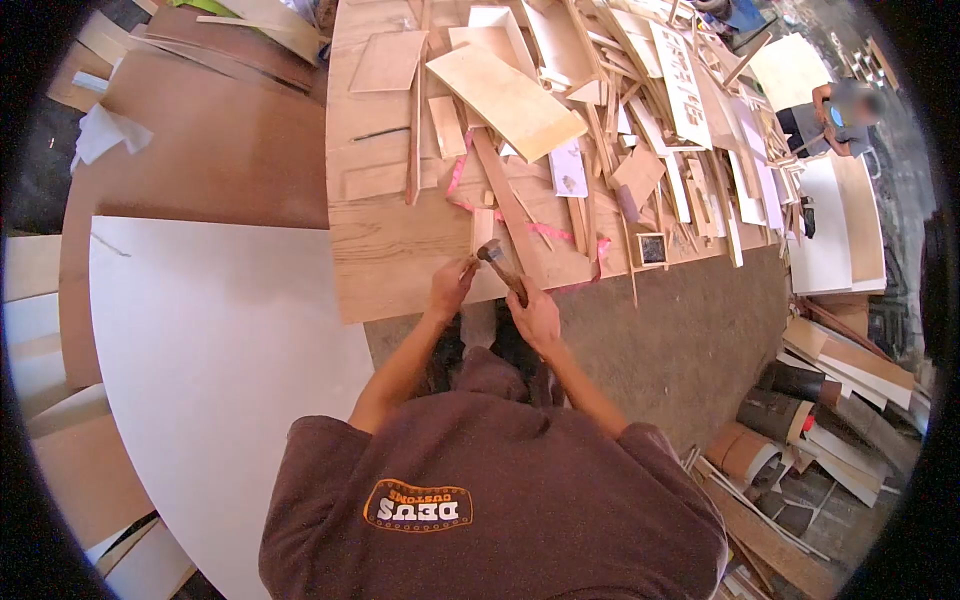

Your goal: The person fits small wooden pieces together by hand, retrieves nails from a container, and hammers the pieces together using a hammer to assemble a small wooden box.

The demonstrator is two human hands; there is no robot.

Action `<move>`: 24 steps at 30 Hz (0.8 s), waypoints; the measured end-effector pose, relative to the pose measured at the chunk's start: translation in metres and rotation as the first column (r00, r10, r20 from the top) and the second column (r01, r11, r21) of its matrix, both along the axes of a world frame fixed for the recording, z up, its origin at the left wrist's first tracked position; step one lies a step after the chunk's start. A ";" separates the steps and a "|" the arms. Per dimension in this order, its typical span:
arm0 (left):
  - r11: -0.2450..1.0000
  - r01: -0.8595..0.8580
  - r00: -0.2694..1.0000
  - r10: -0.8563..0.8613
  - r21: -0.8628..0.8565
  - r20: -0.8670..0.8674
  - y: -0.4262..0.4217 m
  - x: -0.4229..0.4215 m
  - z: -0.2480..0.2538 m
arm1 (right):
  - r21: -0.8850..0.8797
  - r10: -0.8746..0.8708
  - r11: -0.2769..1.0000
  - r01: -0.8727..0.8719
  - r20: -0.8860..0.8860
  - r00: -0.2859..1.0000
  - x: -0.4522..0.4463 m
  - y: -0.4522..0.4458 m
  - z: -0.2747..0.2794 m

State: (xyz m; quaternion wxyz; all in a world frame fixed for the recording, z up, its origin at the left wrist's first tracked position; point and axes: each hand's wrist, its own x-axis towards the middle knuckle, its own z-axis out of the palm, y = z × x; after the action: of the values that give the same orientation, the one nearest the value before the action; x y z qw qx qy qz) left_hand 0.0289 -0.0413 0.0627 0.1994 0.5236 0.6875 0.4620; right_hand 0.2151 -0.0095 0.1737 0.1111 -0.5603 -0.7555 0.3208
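My right hand (536,318) is closed around the handle of a hammer (490,252). The hammer's metal head is beside the fingertips of my left hand (453,287). Those left fingers are pinched together at the near end of a small pale wooden block (483,232), close to the table's front edge. What they pinch is too small to make out. A long brown wood strip (505,200) lies just right of the block, and a pink ribbon (460,172) winds around and under the pieces there.
The wooden table (385,262) carries a heap of offcuts, including a pale board (507,100) and a lettered white panel (681,85). A large white sheet (225,370) lies on my left. More scrap (850,360) is piled at right, where another person (840,115) is visible farther off.
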 end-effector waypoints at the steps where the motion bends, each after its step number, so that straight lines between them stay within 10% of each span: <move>1: 1.000 0.008 1.000 -0.008 -0.001 0.003 -0.001 0.000 -0.002 | 0.038 0.017 0.999 -0.016 -0.027 0.999 -0.001 -0.002 0.003; 24: 0.996 -0.016 0.997 0.022 -0.085 0.071 -0.001 -0.002 0.009 | 0.005 -0.011 1.000 0.011 -0.013 1.000 -0.007 -0.019 0.013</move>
State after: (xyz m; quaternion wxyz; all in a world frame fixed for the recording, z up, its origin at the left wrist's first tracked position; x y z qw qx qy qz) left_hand 0.0268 -0.0426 0.0716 0.2416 0.4910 0.7039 0.4529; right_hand 0.2079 -0.0288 0.1863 0.1191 -0.5621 -0.7524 0.3221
